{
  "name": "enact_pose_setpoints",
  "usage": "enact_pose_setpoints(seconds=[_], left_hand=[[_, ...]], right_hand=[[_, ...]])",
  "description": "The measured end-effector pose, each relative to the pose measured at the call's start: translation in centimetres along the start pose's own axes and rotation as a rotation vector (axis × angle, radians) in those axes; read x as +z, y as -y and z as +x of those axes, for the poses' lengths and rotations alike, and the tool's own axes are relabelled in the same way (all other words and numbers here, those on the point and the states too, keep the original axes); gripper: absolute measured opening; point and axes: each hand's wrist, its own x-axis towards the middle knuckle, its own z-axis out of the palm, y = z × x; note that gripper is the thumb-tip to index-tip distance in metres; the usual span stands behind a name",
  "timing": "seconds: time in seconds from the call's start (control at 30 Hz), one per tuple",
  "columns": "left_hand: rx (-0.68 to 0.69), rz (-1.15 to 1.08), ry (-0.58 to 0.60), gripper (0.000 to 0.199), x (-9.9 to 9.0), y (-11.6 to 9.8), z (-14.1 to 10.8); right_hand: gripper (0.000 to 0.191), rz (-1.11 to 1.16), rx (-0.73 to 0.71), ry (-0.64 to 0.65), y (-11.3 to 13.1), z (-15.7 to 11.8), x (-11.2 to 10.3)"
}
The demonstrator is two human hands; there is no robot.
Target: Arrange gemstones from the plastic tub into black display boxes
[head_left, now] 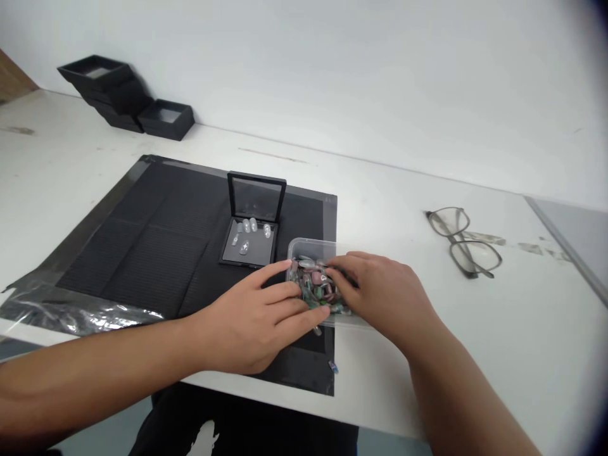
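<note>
A clear plastic container point(311, 244) full of mixed press-on nails point(316, 278) stands at the right edge of a black mat. Across its left and near sides lies my left hand point(261, 316), its fingers spread along the rim and holding it. My right hand point(375, 285) reaches in from the right, thumb and forefinger close together among the nails; what they pinch, if anything, is hidden. Behind my left hand, a black display case point(249, 253) stands with its clear lid up. Several pale, decorated nails point(250, 225) lie inside it.
The black mat point(137, 234) is taped to a white table, with shiny film at its near left. Eyeglasses point(458, 237) lie to the right. Several black boxes point(114, 88) are stacked by the wall. A small shiny piece point(333, 367) lies at the mat's near right edge.
</note>
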Motion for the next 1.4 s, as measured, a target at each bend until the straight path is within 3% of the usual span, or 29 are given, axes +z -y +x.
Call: enact_pose_setpoints(seconds=[0.27, 0.5, 0.9, 1.13, 1.27, 1.4], left_hand=[[0.023, 0.033, -0.056, 0.042, 0.1, 0.1, 0.0], [0.024, -0.015, -0.006, 0.045, 0.2, 0.2, 0.1], [0.02, -0.032, 0.008, 0.044, 0.0, 0.3, 0.2], [0.024, -0.039, -0.006, 0.045, 0.1, 0.6, 0.0], [0.02, -0.049, -0.038, 0.042, 0.1, 0.5, 0.0], [0.006, -0.057, -0.042, 0.041, 0.1, 0.4, 0.1]], right_hand=[[0.02, 0.126, -0.057, -0.114, 0.4, 0.2, -0.3], [0.025, 0.191, -0.08, 0.055, 1.3, 1.2, 0.2], [0.021, 0.24, -0.195, -0.023, 0.8, 1.1, 0.5], [0.013, 0.59, -0.183, -0.123, -0.1, 0.5, -0.3], [0.015, 0.675, -0.19, -0.012, -1.0, 0.1, -0.9], [0.026, 0.426, -0.198, 0.158, -1.3, 0.0, -1.2]])
